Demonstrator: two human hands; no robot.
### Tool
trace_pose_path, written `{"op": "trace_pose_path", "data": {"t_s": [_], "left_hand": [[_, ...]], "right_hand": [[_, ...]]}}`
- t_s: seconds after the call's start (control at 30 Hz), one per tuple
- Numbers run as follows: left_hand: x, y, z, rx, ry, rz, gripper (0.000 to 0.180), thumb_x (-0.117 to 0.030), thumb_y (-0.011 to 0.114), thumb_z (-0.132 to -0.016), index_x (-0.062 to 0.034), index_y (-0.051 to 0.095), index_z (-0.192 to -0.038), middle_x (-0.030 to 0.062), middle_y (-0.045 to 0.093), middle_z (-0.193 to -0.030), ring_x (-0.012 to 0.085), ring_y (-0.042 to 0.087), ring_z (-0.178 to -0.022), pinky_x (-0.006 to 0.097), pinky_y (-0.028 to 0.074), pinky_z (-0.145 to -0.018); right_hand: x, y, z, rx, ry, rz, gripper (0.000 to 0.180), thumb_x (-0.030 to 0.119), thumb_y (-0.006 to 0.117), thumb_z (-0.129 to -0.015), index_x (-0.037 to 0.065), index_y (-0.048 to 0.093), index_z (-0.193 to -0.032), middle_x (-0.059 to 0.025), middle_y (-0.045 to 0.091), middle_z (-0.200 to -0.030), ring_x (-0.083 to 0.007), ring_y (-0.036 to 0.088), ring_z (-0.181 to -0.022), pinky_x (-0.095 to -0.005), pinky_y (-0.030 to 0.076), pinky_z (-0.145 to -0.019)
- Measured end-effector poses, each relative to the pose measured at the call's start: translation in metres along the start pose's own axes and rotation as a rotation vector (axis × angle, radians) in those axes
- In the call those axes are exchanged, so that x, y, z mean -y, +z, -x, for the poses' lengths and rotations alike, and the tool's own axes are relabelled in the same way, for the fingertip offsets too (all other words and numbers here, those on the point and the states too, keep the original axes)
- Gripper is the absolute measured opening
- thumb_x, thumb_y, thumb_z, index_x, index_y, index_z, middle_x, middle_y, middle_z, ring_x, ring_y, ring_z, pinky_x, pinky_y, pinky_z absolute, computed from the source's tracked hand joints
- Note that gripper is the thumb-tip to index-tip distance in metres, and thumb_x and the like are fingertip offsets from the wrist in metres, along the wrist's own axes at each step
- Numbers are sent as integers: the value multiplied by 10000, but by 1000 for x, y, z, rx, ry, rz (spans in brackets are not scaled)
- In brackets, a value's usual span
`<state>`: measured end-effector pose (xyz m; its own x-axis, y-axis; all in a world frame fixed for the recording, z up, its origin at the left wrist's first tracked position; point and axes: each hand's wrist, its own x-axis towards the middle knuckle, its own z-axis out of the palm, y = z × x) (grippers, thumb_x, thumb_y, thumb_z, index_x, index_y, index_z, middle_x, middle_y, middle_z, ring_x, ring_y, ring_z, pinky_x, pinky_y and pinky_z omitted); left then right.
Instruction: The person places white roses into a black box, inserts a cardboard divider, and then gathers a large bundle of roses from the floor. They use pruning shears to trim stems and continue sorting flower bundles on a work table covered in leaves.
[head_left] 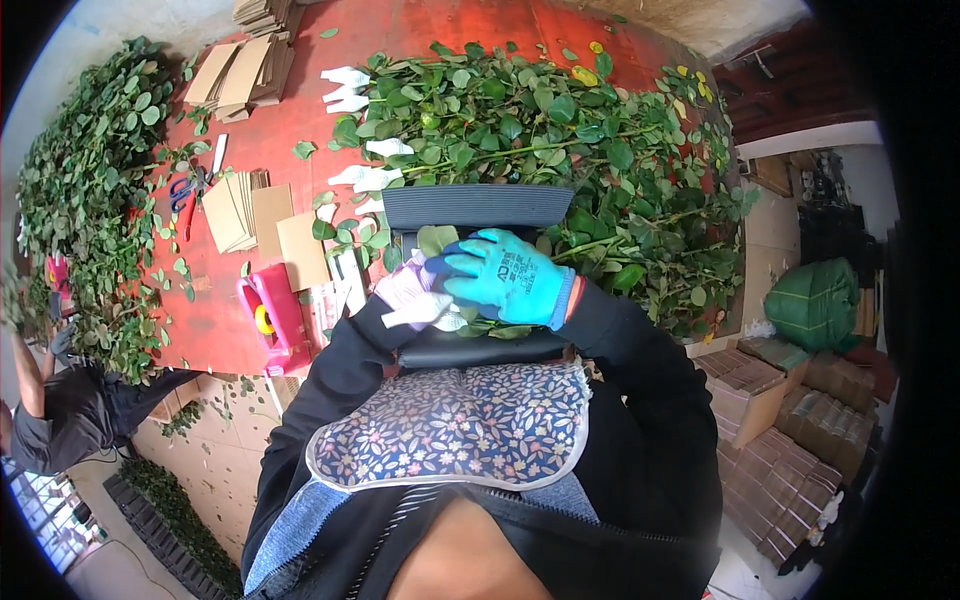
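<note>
Both forearms, in black sleeves, rise from the lower edge and meet at chest height. The right hand (505, 275), in a turquoise glove, lies palm-down, fingers curled, overlapping the left hand (415, 298), which wears a pale glove.

The right hand (508, 278) wears a turquoise knit glove with a matt, rubbery coating; the left hand (415, 297) wears a paler glove of soft cloth. Beneath them sits a black tray (476, 205) of ribbed, dull plastic. The rose stems (560, 140) carry smooth, slightly glossy leaves. The counter (280, 130) is painted red, worn and matt. Cardboard sheets (262, 215) look dry and rough. The pink tape dispenser (272, 312) is shiny plastic. The floral apron (450, 425) is printed cloth.
</note>
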<state>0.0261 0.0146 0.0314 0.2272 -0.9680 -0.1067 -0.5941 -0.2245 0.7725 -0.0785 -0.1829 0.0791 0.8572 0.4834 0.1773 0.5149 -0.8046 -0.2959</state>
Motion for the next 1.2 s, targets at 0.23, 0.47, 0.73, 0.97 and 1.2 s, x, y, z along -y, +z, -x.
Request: {"op": "trace_pose_path", "data": {"t_s": [0.23, 0.47, 0.73, 0.97, 1.2], "left_hand": [[15, 6, -4, -260, 151, 200, 364, 42, 559, -803, -31, 635, -1151, 233, 533, -1318, 368, 565, -1172, 382, 493, -929], [31, 18, 3, -176, 48, 298, 348, 18, 537, -837, -30, 610, -1173, 245, 520, -1348, 350, 510, -1275, 371, 417, -1031], [25, 37, 0, -329, -93, 1415, 429, -338, 422, -1041, 6, 537, -1270, 133, 577, -1267, 236, 580, -1148, 382, 451, -1012], [64, 41, 32, -645, -136, 1164, 487, -359, 463, -1023, 76, 556, -1219, 168, 621, -1203, 228, 619, -1052, 348, 475, -962], [39, 29, 40, -657, -184, 1534, 215, -246, 510, -988, -54, 538, -897, 69, 533, -776, 174, 544, -682, 339, 487, -656]], "right_hand": [[-12, 16, 11, 190, 253, 172, 332, 228, 623, -818, 152, 579, -1138, -54, 632, -1069, -233, 621, -661, -397, 466, -652], [-10, 29, 20, 234, 485, 173, 322, 191, 593, -814, 125, 613, -1128, -19, 656, -859, -219, 646, -812, -380, 468, -731], [0, 46, 17, 83, 620, 212, 322, 210, 699, -705, 121, 656, -1012, -36, 636, -973, -251, 592, -927, -414, 475, -768], [4, 49, 23, 99, 651, 163, 232, 203, 685, -715, 122, 642, -928, -40, 614, -973, -251, 577, -965, -422, 476, -780], [1, 56, 14, 62, 581, 190, 297, 197, 686, -701, 99, 636, -976, -58, 605, -1014, -260, 562, -986, -423, 475, -780]]}}
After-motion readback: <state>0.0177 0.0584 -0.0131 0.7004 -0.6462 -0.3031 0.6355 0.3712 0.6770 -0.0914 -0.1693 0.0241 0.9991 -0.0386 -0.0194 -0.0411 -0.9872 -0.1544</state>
